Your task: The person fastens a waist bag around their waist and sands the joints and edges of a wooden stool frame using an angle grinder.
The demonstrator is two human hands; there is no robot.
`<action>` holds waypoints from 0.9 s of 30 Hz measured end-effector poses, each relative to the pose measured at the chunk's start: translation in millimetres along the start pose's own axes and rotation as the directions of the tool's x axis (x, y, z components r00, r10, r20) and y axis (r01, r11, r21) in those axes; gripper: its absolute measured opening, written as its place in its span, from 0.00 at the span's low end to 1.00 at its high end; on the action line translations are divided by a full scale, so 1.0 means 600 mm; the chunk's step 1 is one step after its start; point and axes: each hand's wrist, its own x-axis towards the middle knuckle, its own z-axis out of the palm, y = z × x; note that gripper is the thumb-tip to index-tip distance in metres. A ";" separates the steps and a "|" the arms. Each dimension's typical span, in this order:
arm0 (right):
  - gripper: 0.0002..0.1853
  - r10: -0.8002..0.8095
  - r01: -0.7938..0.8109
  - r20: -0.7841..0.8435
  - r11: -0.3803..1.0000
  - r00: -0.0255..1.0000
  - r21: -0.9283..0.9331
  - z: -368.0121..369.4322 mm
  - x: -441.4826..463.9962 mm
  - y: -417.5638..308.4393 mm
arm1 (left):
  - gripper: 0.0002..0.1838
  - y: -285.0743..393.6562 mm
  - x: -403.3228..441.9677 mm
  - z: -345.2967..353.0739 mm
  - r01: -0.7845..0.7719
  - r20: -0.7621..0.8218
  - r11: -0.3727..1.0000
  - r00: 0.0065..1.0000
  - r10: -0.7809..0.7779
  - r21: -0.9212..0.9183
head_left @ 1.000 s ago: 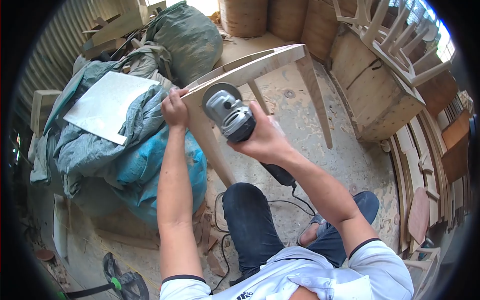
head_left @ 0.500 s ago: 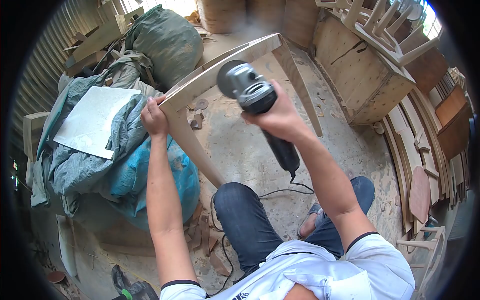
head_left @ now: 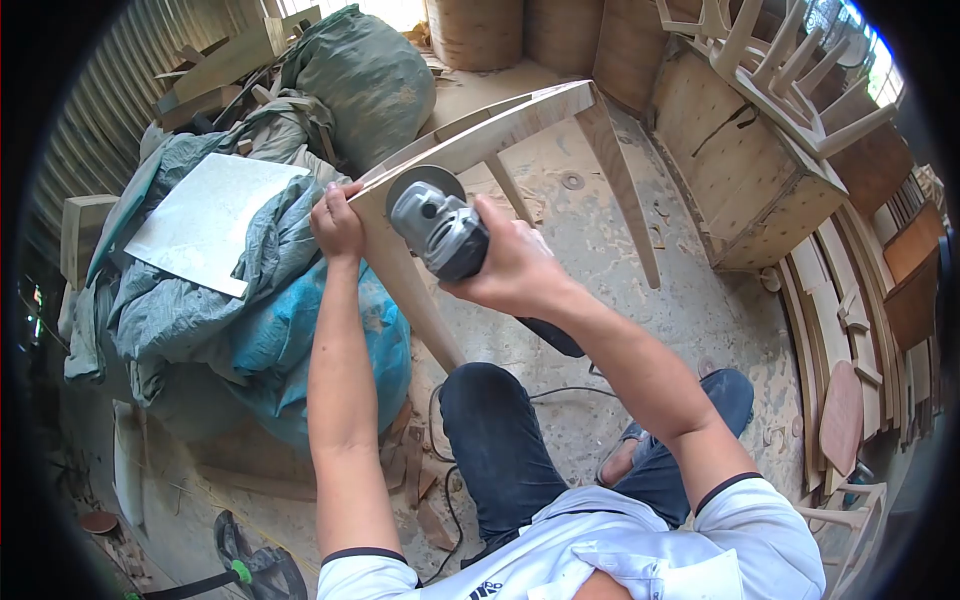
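Observation:
A pale wooden frame with tapered legs (head_left: 500,130) stands tilted in front of me. My left hand (head_left: 338,225) is wrapped round its near left corner. In my right hand (head_left: 520,262) is a grey and black angle grinder (head_left: 440,228), held by its body. The grinder's round disc (head_left: 425,185) lies against or just over the frame's near rail, close to that corner; whether it touches cannot be told. Part of the grinder's black handle shows below my right wrist.
Grey-green cloth sacks (head_left: 365,90) and a blue sack (head_left: 330,350) lie at the left, under a white board (head_left: 215,220). A plywood box (head_left: 740,160) bears chair frames at the right, beside stacked wooden strips (head_left: 825,330). A black cord (head_left: 455,510) runs by my knee.
Since half a second ago, the grinder has moved left along the rail towards the corner. It had swung right between the earlier frames. The view has shifted slightly; my left hand keeps its hold.

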 end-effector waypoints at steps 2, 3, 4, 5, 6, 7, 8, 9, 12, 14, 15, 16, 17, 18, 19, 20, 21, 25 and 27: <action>0.34 -0.048 0.047 -0.039 0.999 0.998 -0.012 0.006 0.007 0.005 | 0.30 -0.001 0.001 0.000 0.022 0.003 1.000 1.000 -0.022 -0.014; 0.35 -0.021 0.021 -0.063 1.000 0.998 -0.004 0.000 0.006 0.005 | 0.29 0.001 -0.001 0.000 0.037 0.008 0.999 0.999 -0.037 -0.021; 0.35 0.020 -0.018 -0.088 1.000 0.996 0.014 -0.008 0.004 0.005 | 0.29 0.002 -0.002 0.000 0.037 0.013 0.999 0.999 -0.037 -0.019; 0.36 0.056 -0.053 -0.110 0.998 0.992 0.029 -0.021 0.003 0.006 | 0.29 0.002 -0.002 0.000 0.037 0.013 0.999 0.999 -0.036 -0.019; 0.37 0.090 -0.085 -0.130 0.995 0.987 0.044 -0.032 0.002 0.011 | 0.29 0.003 -0.002 -0.001 0.037 0.009 0.999 0.999 -0.037 -0.018; 0.37 0.128 -0.123 -0.166 0.991 0.978 0.044 -0.042 0.003 0.023 | 0.28 0.003 -0.003 0.000 0.031 0.000 0.999 1.000 -0.031 -0.017; 0.35 0.118 -0.094 -0.180 0.986 0.977 0.137 -0.056 0.003 0.036 | 0.28 0.003 -0.003 0.001 0.025 -0.006 1.000 1.000 -0.025 -0.012; 0.34 0.135 -0.098 -0.198 0.978 0.971 0.182 -0.073 0.004 0.051 | 0.29 0.005 -0.004 0.002 0.018 -0.010 1.000 1.000 -0.018 -0.007; 0.30 0.132 -0.005 -0.314 0.927 0.940 0.374 -0.096 0.009 0.083 | 0.29 0.005 -0.008 0.002 0.035 -0.013 0.999 0.999 -0.035 -0.003; 0.30 0.101 0.009 -0.304 0.941 0.947 0.340 -0.094 0.011 0.083 | 0.29 0.007 -0.004 0.003 0.046 -0.018 0.999 0.999 -0.046 -0.014; 0.31 0.087 0.000 -0.287 0.957 0.954 0.289 -0.086 0.003 0.061 | 0.29 0.006 -0.005 0.003 0.049 -0.021 0.999 0.999 -0.050 -0.021; 0.31 0.076 -0.009 -0.270 0.970 0.960 0.241 -0.073 -0.001 0.045 | 0.29 0.002 -0.004 0.002 0.051 -0.021 0.998 0.998 -0.052 -0.024; 0.33 -0.029 0.080 -0.243 0.976 0.970 0.201 -0.052 0.004 0.049 | 0.29 -0.003 -0.002 0.001 0.044 -0.018 0.999 0.999 -0.045 -0.015; 0.35 0.037 -0.014 -0.139 0.986 0.990 0.163 -0.035 0.006 0.040 | 0.29 -0.005 -0.003 -0.002 0.044 -0.019 0.999 0.999 -0.044 -0.006; 0.36 0.041 -0.035 -0.071 0.996 0.997 0.085 -0.022 0.007 0.023 | 0.29 -0.004 -0.003 -0.002 0.042 -0.018 0.999 0.999 -0.042 0.001; 0.37 0.053 -0.053 -0.008 0.999 0.999 0.003 -0.011 0.008 0.006 | 0.29 -0.001 -0.005 0.000 0.038 -0.014 0.999 0.999 -0.038 0.006; 0.37 0.027 -0.027 0.005 1.000 1.000 -0.015 0.006 0.010 0.004 | 0.29 -0.002 -0.005 -0.001 0.024 -0.011 1.000 1.000 -0.024 0.019; 0.38 0.023 -0.024 -0.016 1.000 1.000 -0.018 0.000 0.012 0.000 | 0.29 -0.008 0.000 -0.003 0.019 0.027 0.999 0.999 -0.019 -0.028; 0.37 0.052 -0.048 -0.080 0.998 0.995 0.048 -0.029 0.009 0.016 | 0.29 -0.005 -0.003 -0.001 0.039 0.043 0.998 0.998 -0.036 -0.058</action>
